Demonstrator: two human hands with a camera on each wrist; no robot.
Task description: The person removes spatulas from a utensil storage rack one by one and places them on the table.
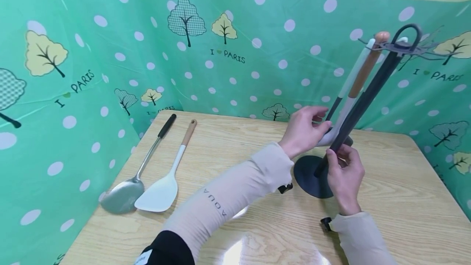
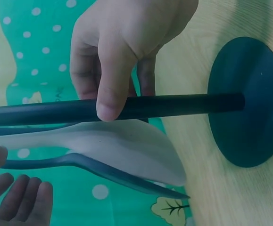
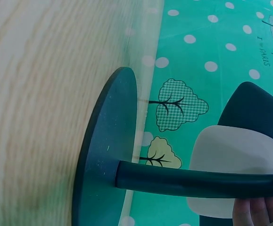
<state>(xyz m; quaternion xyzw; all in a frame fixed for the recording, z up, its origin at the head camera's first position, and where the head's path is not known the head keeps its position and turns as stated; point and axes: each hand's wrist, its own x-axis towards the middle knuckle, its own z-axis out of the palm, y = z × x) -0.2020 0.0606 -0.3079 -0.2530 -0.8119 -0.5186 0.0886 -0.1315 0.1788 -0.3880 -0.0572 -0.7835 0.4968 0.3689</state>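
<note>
A dark utensil stand rises from a round base on the table, with a hooked ring and a loop at its top. My right hand grips its pole low down, thumb in front and fingers behind. From the ring hang a dark turner with a pale green handle and a white spatula with a brown handle. Beside their lower parts is my left hand. In the left wrist view its fingers are loosely spread near the dark turner's neck, not closed round it.
On the table's left side lie a metal turner with a black grip and a white turner with a wooden grip, side by side. A green patterned cloth hangs behind and at both sides of the wooden table.
</note>
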